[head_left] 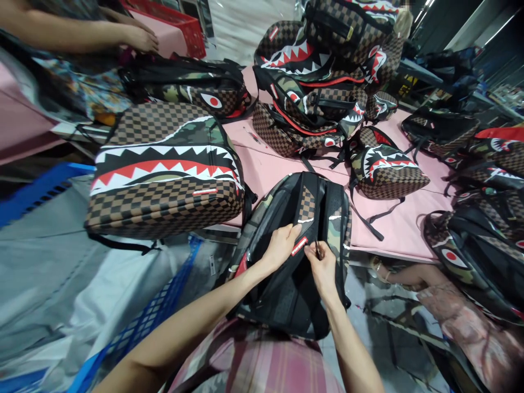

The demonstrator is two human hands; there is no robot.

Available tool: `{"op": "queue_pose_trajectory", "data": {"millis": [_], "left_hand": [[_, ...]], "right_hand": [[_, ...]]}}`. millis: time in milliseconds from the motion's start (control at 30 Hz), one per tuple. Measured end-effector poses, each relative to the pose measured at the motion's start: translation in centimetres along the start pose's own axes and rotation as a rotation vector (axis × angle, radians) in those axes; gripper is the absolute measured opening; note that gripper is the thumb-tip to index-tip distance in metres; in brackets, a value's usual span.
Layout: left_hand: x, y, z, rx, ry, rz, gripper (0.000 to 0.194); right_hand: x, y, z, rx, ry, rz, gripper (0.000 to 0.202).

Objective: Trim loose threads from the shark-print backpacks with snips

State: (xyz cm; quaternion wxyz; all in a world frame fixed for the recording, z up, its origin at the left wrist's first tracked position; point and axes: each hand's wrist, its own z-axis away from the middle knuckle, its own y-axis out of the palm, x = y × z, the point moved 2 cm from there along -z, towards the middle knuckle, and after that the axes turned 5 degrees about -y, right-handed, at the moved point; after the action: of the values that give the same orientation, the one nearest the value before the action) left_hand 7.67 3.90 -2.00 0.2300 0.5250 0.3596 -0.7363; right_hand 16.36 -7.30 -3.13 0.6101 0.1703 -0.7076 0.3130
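A backpack [286,305] with black straps, camouflage sides and a brown check patch leans from my lap against the table edge, its strap side up. My left hand [280,248] grips one shoulder strap beside a small red label [299,246] with white lettering. Just right of that label, my right hand [322,265] is closed around a small dark pointed tool [317,249], perhaps thread snips; the fingers partly hide it. The tool's tip is close to the strap.
A shark-mouth check backpack [164,169] lies at left on the pink table [262,169]. More bags [311,109] are piled behind, with others [462,256] at right. Blue crates [143,305] stand at lower left. Co-workers' arms [94,35] show at upper left and right.
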Motion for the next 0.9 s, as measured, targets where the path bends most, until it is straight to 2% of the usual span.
{"op": "queue_pose_trajectory", "data": {"millis": [67,133,167,233,267,333,400,433,500,600,667,733,800,900], "left_hand": [[1.4,-0.6,1.4,0.024,-0.015,-0.007,0.035],[2.9,-1.8,3.3,0.111,-0.035,-0.052,0.036],[3.6,-2.6,4.3,0.155,-0.042,-0.098,0.036],[4.5,-4.9,5.5,0.178,-0.037,-0.214,0.034],[4.8,-6.2,5.6,0.138,-0.016,-0.269,0.031],[4.9,-8.6,4.6,-0.028,0.062,-0.370,0.028],[5.0,-10.2,2.4,-0.175,0.154,-0.495,0.029],[5.1,-10.6,1.1,-0.207,0.197,-0.572,0.029],[5.5,-10.7,-1.3,-0.184,0.257,-0.713,0.030],[6.2,-10.3,-3.3,-0.047,0.302,-0.821,0.026],[6.4,-10.2,-3.4,-0.004,0.297,-0.856,0.023],[6.4,-10.1,-3.1,-0.008,0.275,-0.877,0.023],[6.4,-10.0,-2.9,-0.049,0.237,-0.868,0.023],[6.8,-9.6,-3.0,-0.100,0.175,-0.814,0.024]], "right_hand": [[-0.7,-1.4,-0.5,-0.154,0.018,-0.021,0.026],[-1.6,-3.5,-1.0,-0.322,0.052,-0.081,0.030],[-1.9,-4.5,-1.2,-0.338,0.073,-0.096,0.032],[-2.3,-5.9,-1.5,-0.235,0.094,-0.028,0.036],[-2.1,-6.3,-1.5,-0.166,0.082,0.050,0.037],[-1.3,-6.3,-1.5,-0.081,0.020,0.232,0.040],[0.4,-5.2,-1.4,-0.045,-0.068,0.377,0.046],[1.4,-4.2,-1.5,-0.016,-0.109,0.425,0.046],[3.3,-1.6,-1.7,0.072,-0.187,0.502,0.041],[5.3,3.0,-2.5,0.219,-0.320,0.663,0.032],[5.5,5.7,-3.0,0.296,-0.427,0.819,0.025],[5.0,7.8,-3.4,0.346,-0.528,0.959,0.021],[4.2,9.2,-3.7,0.361,-0.585,1.051,0.021],[3.1,10.1,-4.0,0.350,-0.611,1.110,0.018]]}}
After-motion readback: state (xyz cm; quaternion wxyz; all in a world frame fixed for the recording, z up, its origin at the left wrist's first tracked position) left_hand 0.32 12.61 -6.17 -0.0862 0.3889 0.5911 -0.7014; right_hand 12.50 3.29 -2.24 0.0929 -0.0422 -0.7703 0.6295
